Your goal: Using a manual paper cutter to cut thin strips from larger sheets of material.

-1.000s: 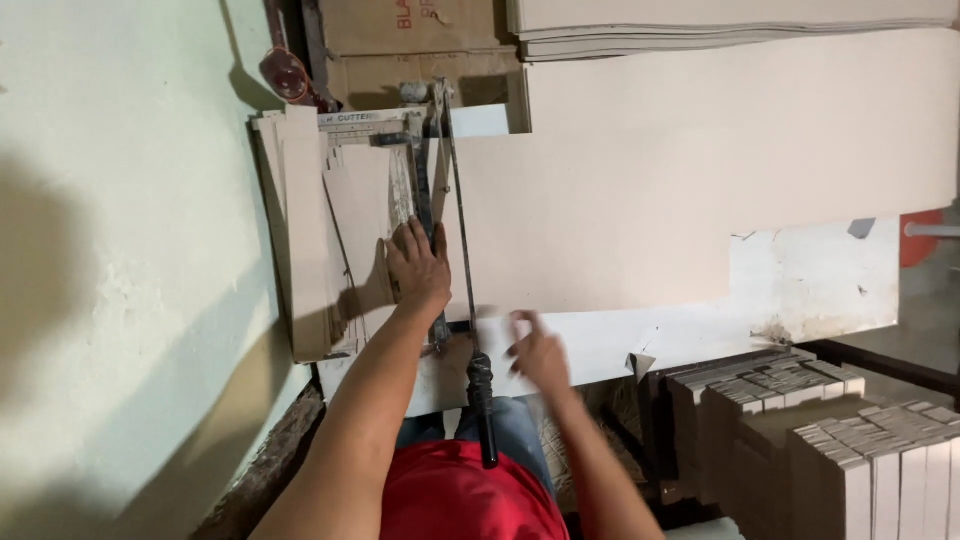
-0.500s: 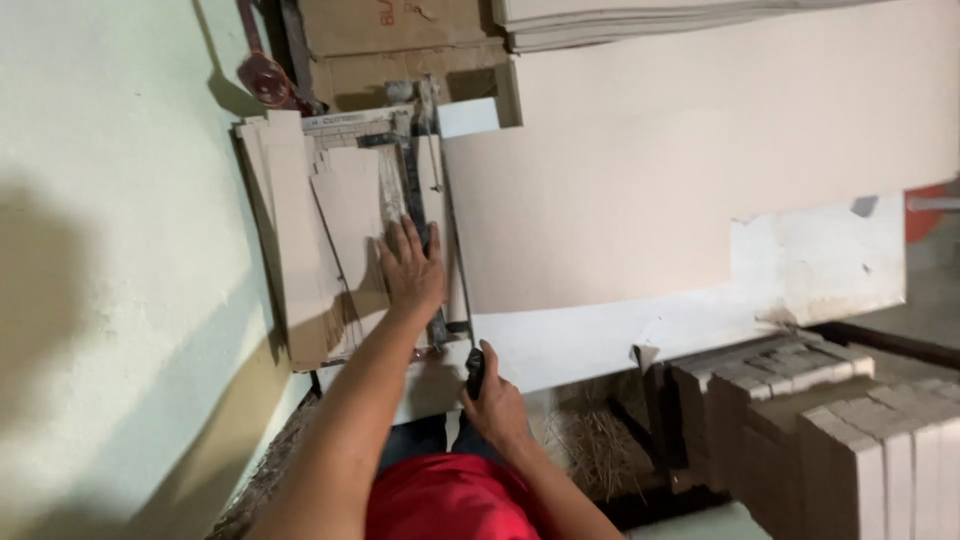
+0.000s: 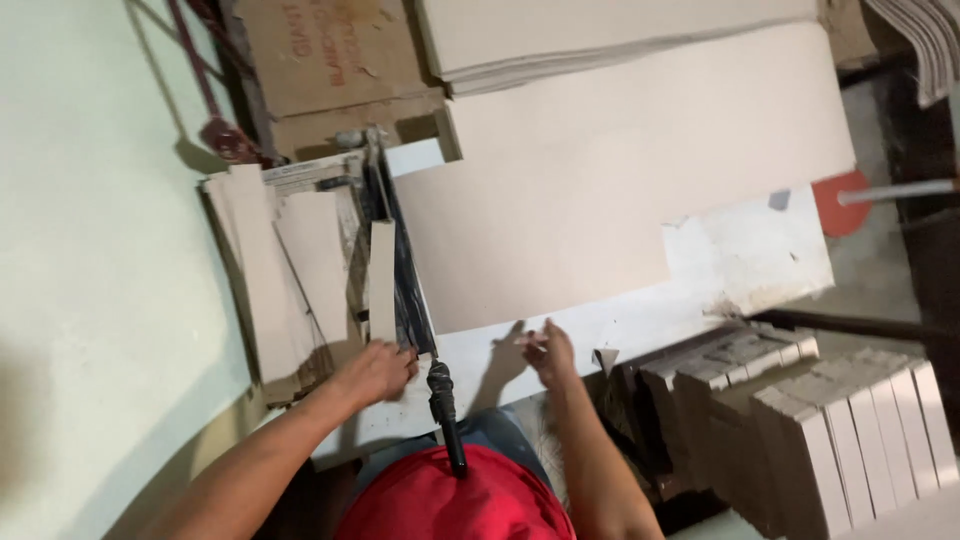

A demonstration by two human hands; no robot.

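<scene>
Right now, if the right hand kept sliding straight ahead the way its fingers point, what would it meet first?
The right hand points up across the white tabletop. It would most likely first meet the near edge of the large beige cardboard sheet, though the head camera leaves the hand's height above the table unclear.

Stacked grey boxes (image 3: pixel 800 420), brown carton (image 3: pixel 330 60) — red disc (image 3: pixel 835 205)

Dim indoor light, soft shadows left of arms, slight motion blur, dark right edge.
</scene>
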